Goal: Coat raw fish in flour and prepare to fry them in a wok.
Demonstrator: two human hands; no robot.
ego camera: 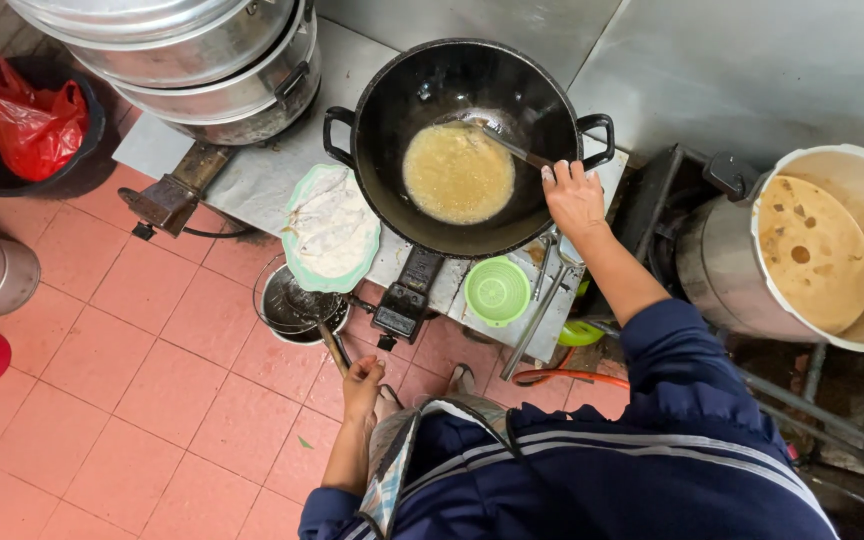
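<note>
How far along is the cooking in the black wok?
Done: yellowish batter already pools in the black wok. In hand: the right hand holds a metal ladle in it; the left hand grips a wooden handle by the metal pot. Left: the mix looks liquid and pale.

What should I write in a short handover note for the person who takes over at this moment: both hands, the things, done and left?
Right hand: grips the handle of the metal ladle, its end in the yellow liquid in the black wok.
Left hand: holds the wooden handle of the strainer in the steel pot on the floor.
Done: liquid is in the wok.
Left: plate of white pieces beside the wok is not yet in the wok.
</note>
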